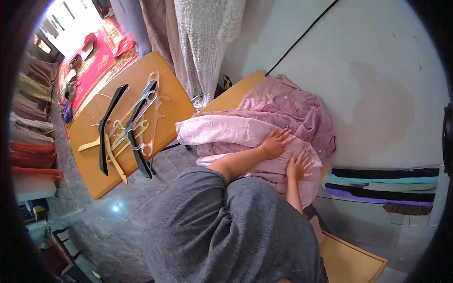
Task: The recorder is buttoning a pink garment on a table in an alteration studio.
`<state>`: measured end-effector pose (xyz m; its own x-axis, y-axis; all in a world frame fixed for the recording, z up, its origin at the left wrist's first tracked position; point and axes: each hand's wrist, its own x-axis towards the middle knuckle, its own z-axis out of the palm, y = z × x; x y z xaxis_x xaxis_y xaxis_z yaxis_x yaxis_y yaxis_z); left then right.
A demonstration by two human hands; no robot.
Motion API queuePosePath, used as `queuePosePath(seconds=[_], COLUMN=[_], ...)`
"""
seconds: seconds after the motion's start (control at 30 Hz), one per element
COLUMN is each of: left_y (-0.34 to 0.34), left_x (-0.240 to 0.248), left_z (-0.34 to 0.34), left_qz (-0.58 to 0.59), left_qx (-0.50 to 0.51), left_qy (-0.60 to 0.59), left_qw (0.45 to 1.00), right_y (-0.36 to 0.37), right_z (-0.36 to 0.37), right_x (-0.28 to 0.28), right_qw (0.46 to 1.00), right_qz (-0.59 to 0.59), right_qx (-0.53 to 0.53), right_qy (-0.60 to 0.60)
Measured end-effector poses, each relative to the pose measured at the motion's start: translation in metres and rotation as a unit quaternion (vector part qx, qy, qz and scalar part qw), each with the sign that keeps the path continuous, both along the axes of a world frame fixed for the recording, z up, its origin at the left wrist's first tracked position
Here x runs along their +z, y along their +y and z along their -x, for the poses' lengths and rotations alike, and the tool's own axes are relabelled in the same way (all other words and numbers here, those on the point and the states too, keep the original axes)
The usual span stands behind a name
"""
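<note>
On my remote feed, I see the left hand (pixel 277 143) and right hand (pixel 298 166) lying flat, released, on the pink garment (pixel 226 129) at two o'clock, with tiled floor (pixel 137 203) opening at eight, edged by the orange table (pixel 175 103) at nine.

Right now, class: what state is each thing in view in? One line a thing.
Left hand: open, resting on the pink cloth
Right hand: open, resting on the pink cloth
Pink cloth: heaped, wrinkled
Hangers: bare, lying loose, some overlapping
Tabletop: bearing the hangers
White lace garment: hanging
Red rug: spread out
Cloths at right: set in rows
</note>
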<state>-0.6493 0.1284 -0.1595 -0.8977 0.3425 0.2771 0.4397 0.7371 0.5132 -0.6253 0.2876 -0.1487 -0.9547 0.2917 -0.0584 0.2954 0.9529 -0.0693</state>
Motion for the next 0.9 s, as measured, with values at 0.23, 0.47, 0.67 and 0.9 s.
queuePosePath(seconds=[0.23,0.47,0.67,0.9], left_y=[-0.071,-0.226,-0.253,-0.245], left_x=[0.007,-0.028,-0.029,-0.028], left_z=[-0.019,-0.112,-0.14,-0.135], left_qz=[0.104,0.14,0.054,0.07], left_qx=[0.087,0.33,0.521,0.429], left_qy=[0.0,-0.084,-0.064,-0.263], left_qw=[0.991,0.93,0.85,0.861], right_y=[0.008,0.008,0.005,0.023], right_z=[0.003,0.004,0.003,0.002], right_x=[-0.004,-0.009,-0.009,-0.008], right_qw=[1.0,1.0,1.0,0.999], right_qz=[0.002,-0.015,-0.003,0.027], right_qx=[-0.007,-0.003,-0.002,0.018], right_qy=[-0.02,-0.011,-0.006,0.013])
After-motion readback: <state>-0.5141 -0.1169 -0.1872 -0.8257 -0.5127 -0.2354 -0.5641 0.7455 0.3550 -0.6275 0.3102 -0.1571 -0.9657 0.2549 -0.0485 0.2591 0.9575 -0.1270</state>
